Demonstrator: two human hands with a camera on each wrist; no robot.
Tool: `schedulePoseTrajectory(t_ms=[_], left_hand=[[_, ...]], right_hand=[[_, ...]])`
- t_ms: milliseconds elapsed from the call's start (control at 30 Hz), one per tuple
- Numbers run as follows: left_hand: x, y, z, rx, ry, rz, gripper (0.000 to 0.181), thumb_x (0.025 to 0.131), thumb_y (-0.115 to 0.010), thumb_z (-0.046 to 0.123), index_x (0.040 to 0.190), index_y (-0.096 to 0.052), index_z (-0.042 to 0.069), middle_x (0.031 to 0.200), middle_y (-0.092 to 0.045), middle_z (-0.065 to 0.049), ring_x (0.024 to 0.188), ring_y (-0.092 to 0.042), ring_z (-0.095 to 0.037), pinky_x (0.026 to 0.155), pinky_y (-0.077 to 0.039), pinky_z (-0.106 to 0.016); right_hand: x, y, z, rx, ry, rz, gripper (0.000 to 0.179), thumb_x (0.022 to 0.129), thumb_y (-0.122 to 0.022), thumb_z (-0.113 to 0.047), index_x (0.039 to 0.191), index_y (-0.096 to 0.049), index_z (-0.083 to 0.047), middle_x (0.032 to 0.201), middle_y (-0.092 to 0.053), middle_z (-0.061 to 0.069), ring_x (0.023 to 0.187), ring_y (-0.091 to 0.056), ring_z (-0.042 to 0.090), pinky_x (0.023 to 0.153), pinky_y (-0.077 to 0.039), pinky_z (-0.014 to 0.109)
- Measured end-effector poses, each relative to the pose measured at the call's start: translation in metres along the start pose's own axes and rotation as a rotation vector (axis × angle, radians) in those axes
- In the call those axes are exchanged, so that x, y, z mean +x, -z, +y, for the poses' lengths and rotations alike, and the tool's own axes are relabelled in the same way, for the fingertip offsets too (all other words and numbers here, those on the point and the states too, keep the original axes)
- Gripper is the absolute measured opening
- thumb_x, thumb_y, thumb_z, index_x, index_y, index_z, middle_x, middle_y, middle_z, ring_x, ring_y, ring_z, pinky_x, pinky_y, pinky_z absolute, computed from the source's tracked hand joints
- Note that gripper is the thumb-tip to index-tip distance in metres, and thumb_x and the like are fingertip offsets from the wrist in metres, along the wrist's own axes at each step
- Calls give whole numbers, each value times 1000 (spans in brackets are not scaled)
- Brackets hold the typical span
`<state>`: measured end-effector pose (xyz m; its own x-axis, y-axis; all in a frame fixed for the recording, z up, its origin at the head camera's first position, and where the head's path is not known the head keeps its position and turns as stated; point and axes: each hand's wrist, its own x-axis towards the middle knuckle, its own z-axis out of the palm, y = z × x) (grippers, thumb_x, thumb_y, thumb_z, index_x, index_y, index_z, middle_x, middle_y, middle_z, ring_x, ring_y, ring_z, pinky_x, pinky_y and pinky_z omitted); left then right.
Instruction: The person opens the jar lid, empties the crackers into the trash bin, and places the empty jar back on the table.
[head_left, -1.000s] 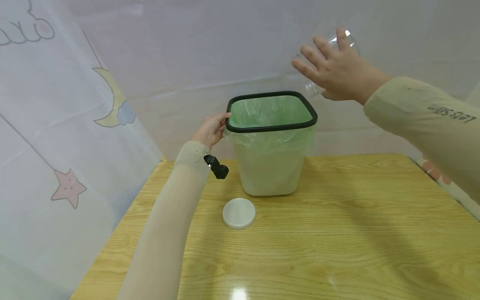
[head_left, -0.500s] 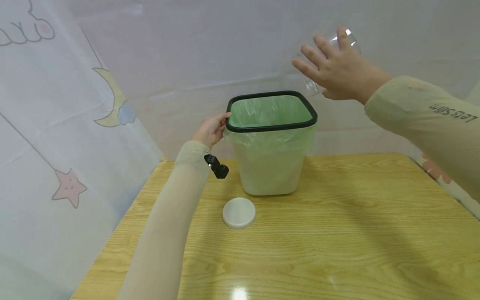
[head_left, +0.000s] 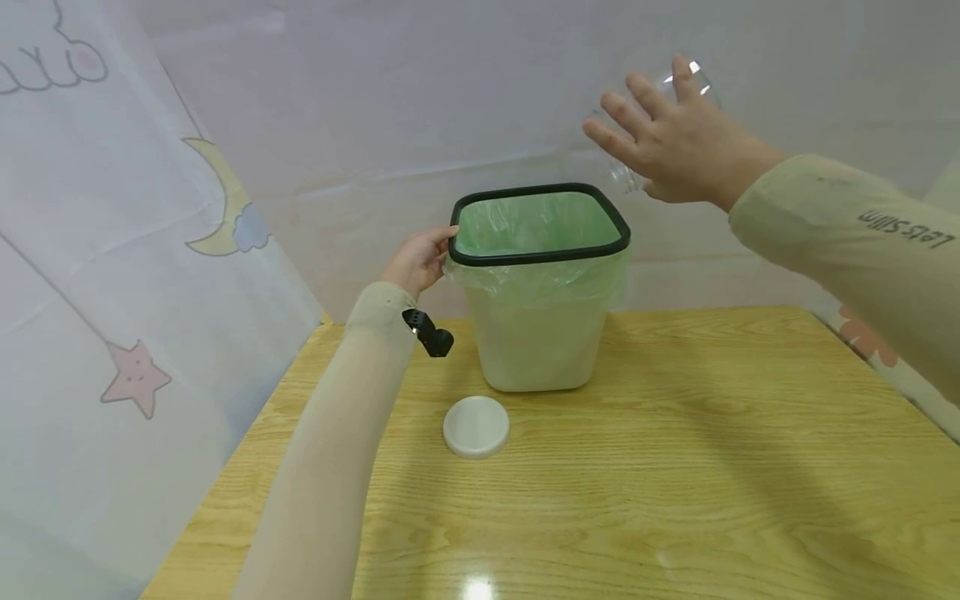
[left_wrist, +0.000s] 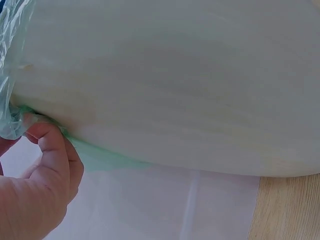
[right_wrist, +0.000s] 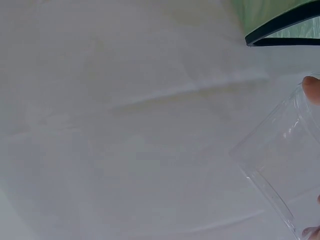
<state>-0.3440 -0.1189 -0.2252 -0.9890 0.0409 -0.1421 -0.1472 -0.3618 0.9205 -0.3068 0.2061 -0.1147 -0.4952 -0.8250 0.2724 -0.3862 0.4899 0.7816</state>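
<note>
A pale trash can (head_left: pixel 536 346) with a black rim (head_left: pixel 543 257) stands on the table, lined with a thin green bag (head_left: pixel 540 221). At its left side my left hand (head_left: pixel 418 262) grips the rim, thumb on top and fingers curled below. The left wrist view shows those fingers bent against the overhanging green plastic (left_wrist: pixel 17 117). Up and to the right of the can, my right hand (head_left: pixel 678 146) holds a clear plastic jar (right_wrist: pixel 272 150), tilted with its mouth end towards the can. Much of the jar is hidden behind the hand in the head view.
A round white lid (head_left: pixel 476 427) lies flat on the wooden table (head_left: pixel 675 483) in front of the can. A pale cloth backdrop (head_left: pixel 375 108) with a printed moon and star hangs behind and to the left. A small black device (head_left: pixel 429 333) sits on the left wrist.
</note>
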Motion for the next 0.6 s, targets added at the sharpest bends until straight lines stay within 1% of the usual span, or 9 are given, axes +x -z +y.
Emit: schedulePoseTrajectory(t_ms=[100, 267, 333, 467, 600], left_hand=[[0, 1, 1, -13, 17, -23, 22, 99, -55, 8, 78, -61, 4, 65, -56, -4, 50, -47, -11, 50, -42, -21], [0, 2, 3, -54, 44, -29, 10, 100, -54, 7, 92, -58, 2, 71, -55, -4, 55, -48, -12, 51, -44, -22], [0, 3, 4, -61, 50, -25, 8, 100, -54, 7, 95, -57, 2, 72, -55, -5, 56, -47, -12, 51, -43, -22], [-1, 2, 4, -68, 59, -25, 10, 100, -54, 7, 92, -58, 2, 70, -55, -4, 56, -46, -12, 51, -43, -22], [-1, 2, 4, -81, 63, -11, 9, 99, -54, 7, 92, -57, 2, 66, -54, -4, 56, -46, -13, 52, -43, -22]], right_hand=[[-1, -1, 0, -6, -5, -2, 107, 66, -86, -28, 148, -22, 0, 144, -29, 32, 129, -26, 54, 97, -22, 76], [-3, -1, 1, -19, -21, -11, 107, 66, -86, -28, 148, -24, -1, 144, -28, 33, 129, -27, 53, 98, -22, 76], [-4, -2, 1, -21, -22, -13, 108, 65, -86, -28, 148, -23, 0, 144, -28, 33, 128, -27, 54, 98, -22, 76], [-5, -3, 2, -18, -21, -8, 110, 64, -87, -27, 148, -22, -1, 144, -28, 33, 128, -27, 54, 98, -22, 76], [-5, -3, 2, -16, -21, -2, 110, 64, -87, -27, 148, -21, -1, 144, -27, 33, 128, -27, 54, 97, -22, 77]])
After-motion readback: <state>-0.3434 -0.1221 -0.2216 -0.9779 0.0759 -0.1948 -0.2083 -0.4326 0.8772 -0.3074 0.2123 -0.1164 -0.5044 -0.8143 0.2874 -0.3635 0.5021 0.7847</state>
